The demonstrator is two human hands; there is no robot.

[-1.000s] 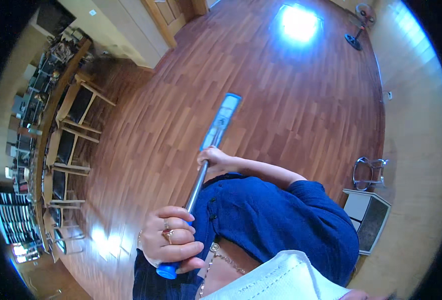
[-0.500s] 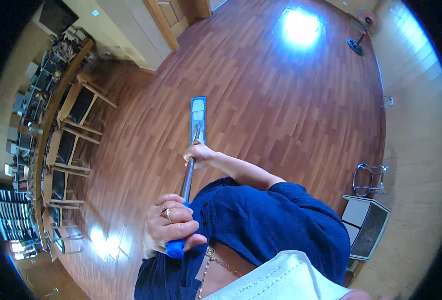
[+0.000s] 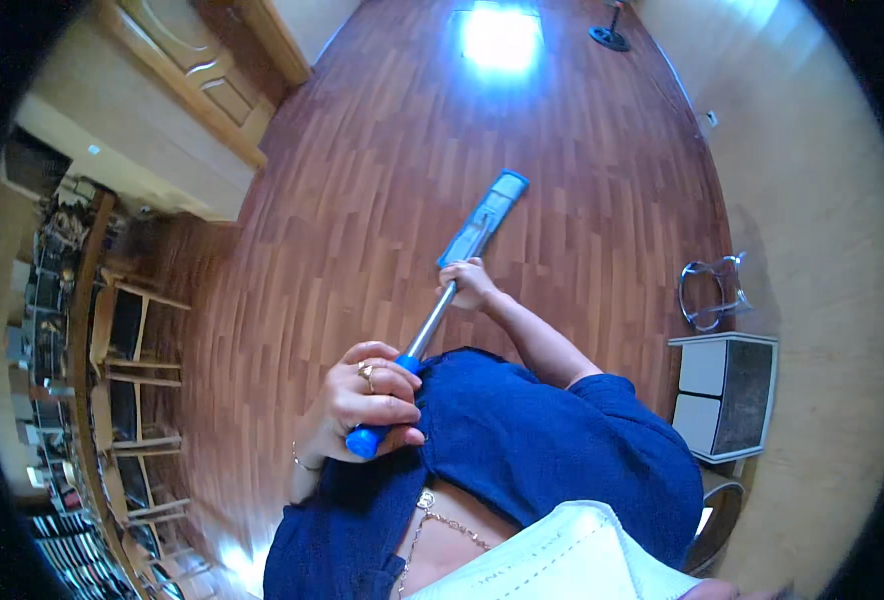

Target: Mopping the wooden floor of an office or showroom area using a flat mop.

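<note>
A flat mop with a metal pole (image 3: pixel 430 325) slants across the view, its long blue-edged head (image 3: pixel 484 217) resting on the wooden floor. My left hand (image 3: pixel 374 395), wearing rings, is wrapped round the blue grip (image 3: pixel 367 440) at the pole's upper end, close to my chest. Farther down the pole, my right hand (image 3: pixel 470 283) is closed round the metal just above the mop head. The right arm reaches across in front of my dark blue top.
Several wooden chairs (image 3: pixel 127 325) line a cluttered counter (image 3: pixel 87 300) on the left. A small black-and-white cabinet (image 3: pixel 727 395) and a metal-framed stool (image 3: pixel 707 292) stand by the right wall. A fan base (image 3: pixel 610 39) sits far right; a wooden door (image 3: pixel 197 60) is far left.
The mop head has swung to the right and now lies at a slant. Both hands moved right and farther from me along with the pole. The whole view has turned somewhat.
</note>
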